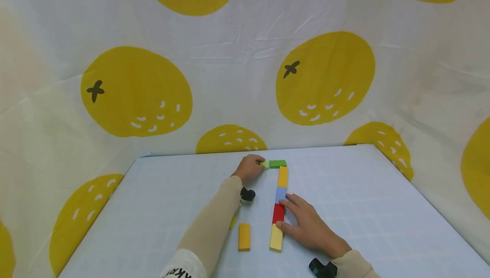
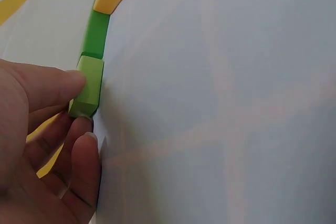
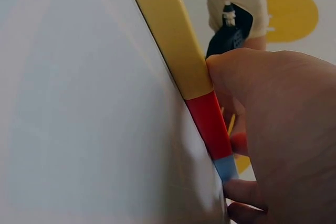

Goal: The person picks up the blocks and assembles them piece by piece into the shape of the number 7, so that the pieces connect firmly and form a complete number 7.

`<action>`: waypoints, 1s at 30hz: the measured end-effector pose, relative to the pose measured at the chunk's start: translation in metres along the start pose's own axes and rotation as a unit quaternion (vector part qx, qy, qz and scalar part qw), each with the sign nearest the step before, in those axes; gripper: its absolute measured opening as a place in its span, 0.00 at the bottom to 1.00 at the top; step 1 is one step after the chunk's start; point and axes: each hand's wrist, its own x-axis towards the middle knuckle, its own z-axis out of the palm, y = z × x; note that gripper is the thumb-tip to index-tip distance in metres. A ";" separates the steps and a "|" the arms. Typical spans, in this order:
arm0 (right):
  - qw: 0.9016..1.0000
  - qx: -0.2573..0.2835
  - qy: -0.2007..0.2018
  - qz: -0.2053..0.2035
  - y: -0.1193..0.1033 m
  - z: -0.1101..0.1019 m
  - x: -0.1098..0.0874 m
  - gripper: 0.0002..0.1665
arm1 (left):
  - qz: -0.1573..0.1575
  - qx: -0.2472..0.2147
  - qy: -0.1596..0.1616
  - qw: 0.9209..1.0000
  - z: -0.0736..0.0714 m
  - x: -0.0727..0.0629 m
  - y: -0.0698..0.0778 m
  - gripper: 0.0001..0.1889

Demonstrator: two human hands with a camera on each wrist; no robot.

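At the far part of the table, my left hand (image 1: 249, 168) pinches a light green block (image 2: 90, 85) between thumb and fingers. The block lines up end to end with a darker green block (image 1: 277, 164), which lies crosswise at the head of a column. Down from there run an orange-yellow block (image 1: 283, 177), a blue block (image 1: 280, 194), a red block (image 1: 278, 213) and a pale yellow block (image 1: 276, 239). My right hand (image 1: 310, 224) rests along the column's right side, fingers loosely extended, thumb at the pale yellow block and fingertips by the blue one.
A separate orange block (image 1: 244, 237) lies left of the column's near end. Beside it, a yellow block (image 1: 233, 221) is mostly hidden by the left forearm. A white cloth with yellow fruit prints (image 1: 325, 78) hangs behind the pale table (image 1: 363, 193).
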 end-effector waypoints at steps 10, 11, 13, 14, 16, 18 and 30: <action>1.000 0.001 0.001 -0.003 0.000 -0.001 -0.001 0.44 | -0.002 0.008 -0.015 1.000 -0.003 0.002 0.002 0.17; 1.000 0.001 0.000 -0.001 0.000 -0.001 -0.001 0.44 | -0.003 0.008 -0.016 1.000 -0.002 0.003 0.002 0.17; 1.000 0.000 -0.001 0.001 0.000 -0.001 -0.001 0.44 | -0.005 0.007 -0.017 1.000 -0.002 0.003 0.003 0.17; 1.000 0.001 -0.002 0.001 0.000 -0.001 -0.001 0.44 | -0.007 0.007 -0.017 1.000 -0.002 0.003 0.003 0.17; 1.000 0.003 -0.003 0.000 -0.001 -0.001 -0.001 0.44 | -0.011 0.006 -0.018 1.000 -0.001 0.003 0.004 0.17; 1.000 0.006 -0.003 -0.002 -0.001 -0.001 -0.001 0.43 | -0.013 0.002 -0.017 1.000 -0.001 0.003 0.004 0.17; 1.000 0.010 0.002 -0.016 0.000 -0.002 -0.001 0.42 | -0.023 0.013 -0.018 0.999 0.004 0.009 0.005 0.21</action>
